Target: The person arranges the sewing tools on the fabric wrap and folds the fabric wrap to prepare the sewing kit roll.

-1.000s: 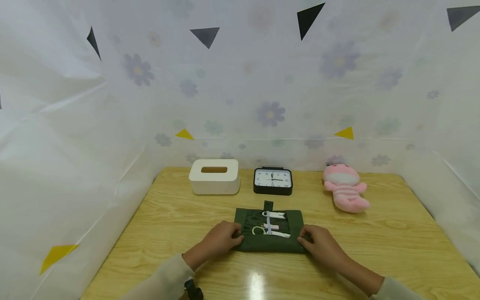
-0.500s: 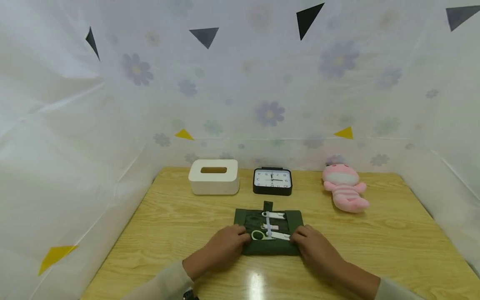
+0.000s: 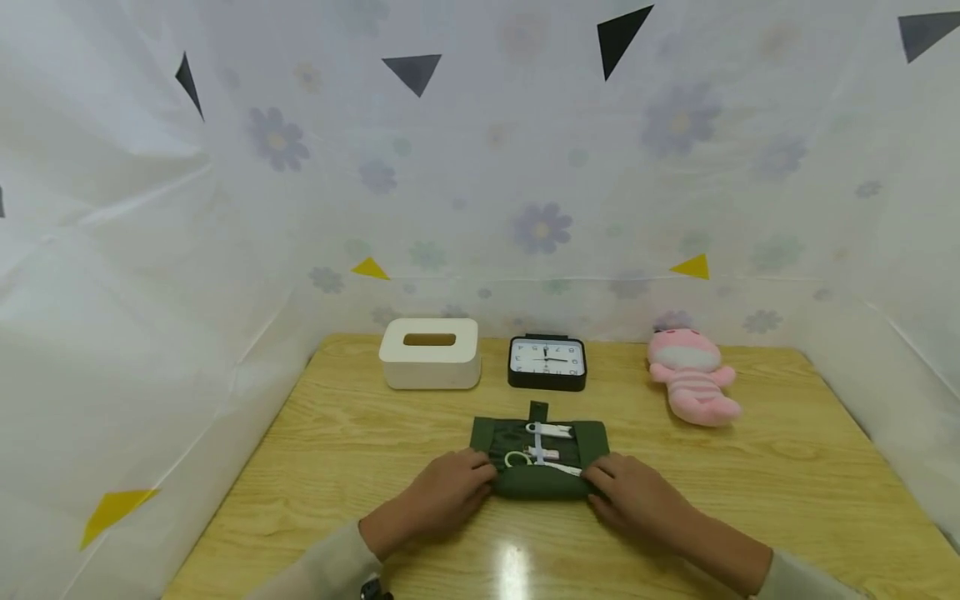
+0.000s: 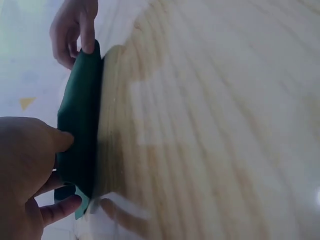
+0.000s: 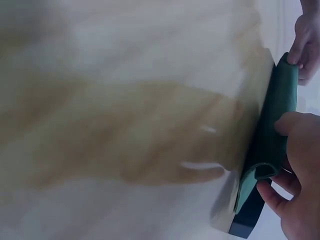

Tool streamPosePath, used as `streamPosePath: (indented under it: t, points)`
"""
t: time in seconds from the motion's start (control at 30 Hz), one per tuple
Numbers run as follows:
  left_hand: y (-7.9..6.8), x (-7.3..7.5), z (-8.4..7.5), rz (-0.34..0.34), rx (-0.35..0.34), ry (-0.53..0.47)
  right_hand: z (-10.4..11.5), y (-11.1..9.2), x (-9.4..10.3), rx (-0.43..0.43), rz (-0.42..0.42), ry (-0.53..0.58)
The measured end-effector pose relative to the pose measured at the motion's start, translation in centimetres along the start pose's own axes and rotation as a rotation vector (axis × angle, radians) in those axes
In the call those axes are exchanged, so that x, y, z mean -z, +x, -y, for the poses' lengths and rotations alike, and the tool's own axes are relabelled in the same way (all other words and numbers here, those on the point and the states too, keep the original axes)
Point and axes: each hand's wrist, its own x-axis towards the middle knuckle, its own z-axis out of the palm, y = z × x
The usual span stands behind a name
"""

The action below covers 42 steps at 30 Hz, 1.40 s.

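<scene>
A dark green roll-up tool pouch [image 3: 543,485] lies unrolled on the table, its near edge curled up into a thick fold. My left hand [image 3: 448,492] grips the left end of that fold, thumb on the near side in the left wrist view. At the right end, my right hand [image 3: 637,500] holds the fold the same way; the right wrist view shows the pouch's rolled end [image 5: 265,170] between thumb and fingers. White nail clippers [image 3: 553,431], a small white item [image 3: 546,454] and a pale green ring handle [image 3: 517,459] sit under a strap inside. The fold partly hides the lowest tools.
Behind the pouch stand a white tissue box [image 3: 430,367] and a black-framed clock [image 3: 547,363]. A pink plush toy [image 3: 690,379] lies at the back right. White patterned sheeting [image 3: 480,167] surrounds the wooden table [image 3: 337,433] at the back and sides.
The near edge of the pouch has been turned up and inward into a rounder roll, covering more of the lowest tools. Both hands have shifted from its corners onto the fold.
</scene>
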Motion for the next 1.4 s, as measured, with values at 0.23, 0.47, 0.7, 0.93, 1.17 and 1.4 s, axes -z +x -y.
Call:
streamPosePath:
  t: [0.23, 0.47, 0.7, 0.93, 1.17, 1.4]
  points:
    - [0.9, 0.2, 0.1, -0.027, 0.155, -0.221, -0.9, 1.0, 0.4, -0.149, 0.066, 0.221]
    - [2.5, 0.3, 1.1, -0.089, 0.286, -0.43, -2.6, 2.6, 0.5, -0.334, 0.155, 0.517]
    - [3.8, -0.4, 1.9, -0.092, 0.267, -0.322, -3.1, 3.2, -1.5, -0.454, 0.102, 0.5]
    - [4.2, -0.2, 1.1, -0.119, 0.241, -0.012, -2.3, 3.7, -1.4, -0.473, 0.012, 0.319]
    - [4.5, 0.3, -0.3, -0.064, 0.157, 0.169, -2.5, 3.7, -1.9, -0.471, 0.006, 0.288]
    - [5.0, -0.5, -1.0, -0.061, 0.059, 0.163, -2.7, 3.7, -2.1, -0.457, 0.011, 0.269]
